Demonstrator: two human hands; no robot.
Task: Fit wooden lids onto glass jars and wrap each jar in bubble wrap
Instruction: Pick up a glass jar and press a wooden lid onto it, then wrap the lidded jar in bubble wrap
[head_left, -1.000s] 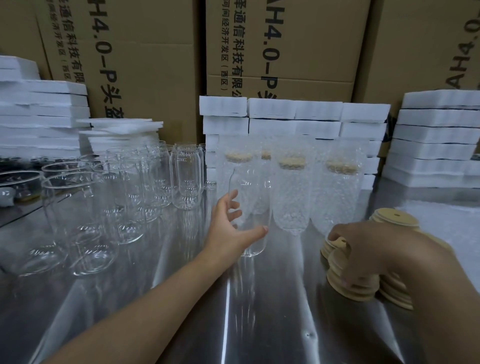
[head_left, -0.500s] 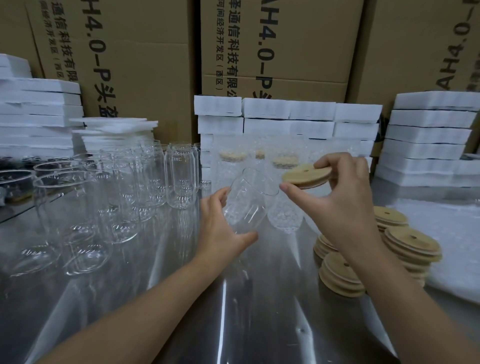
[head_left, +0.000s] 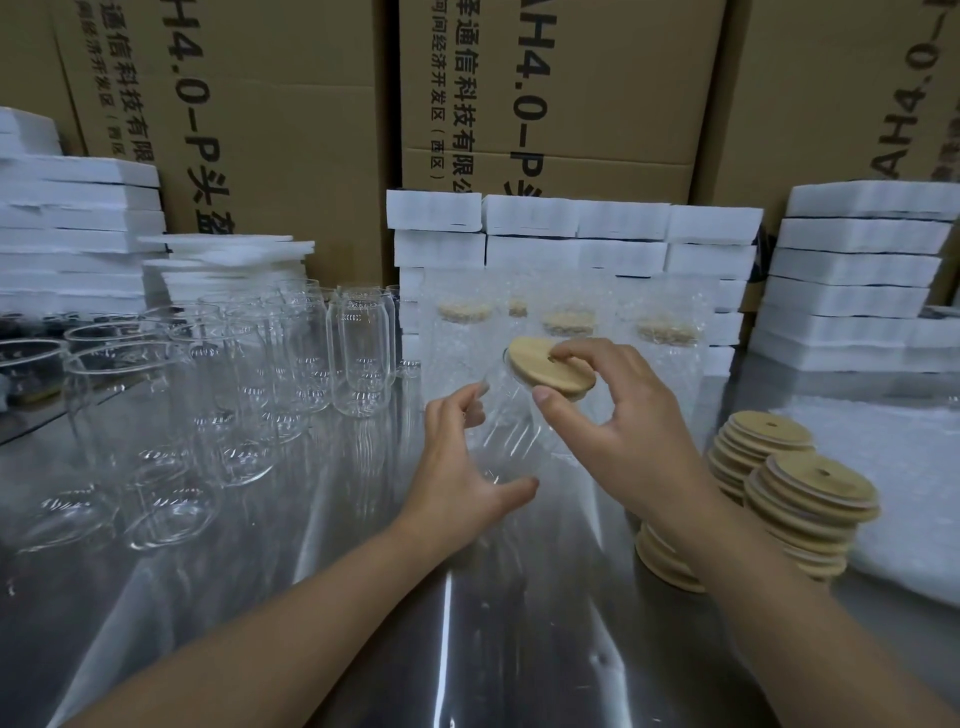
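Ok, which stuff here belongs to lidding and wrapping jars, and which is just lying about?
Job: left hand gripping the glass jar; right hand pinching the wooden lid; lid stacks; empty jars; bubble wrap; wrapped jars.
Lying about: white foam blocks; cardboard boxes.

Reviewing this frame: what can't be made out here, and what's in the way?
All in the head view:
- Whether the wooden lid is seated on the glass jar: the right hand covers part of the rim, and the glass is clear.
- Count of wrapped jars: the bubble wrap blurs them.
- Nearest lid stack: the right forearm covers most of it.
- Print on the cardboard boxes: cut off by the top edge and by the foam blocks.
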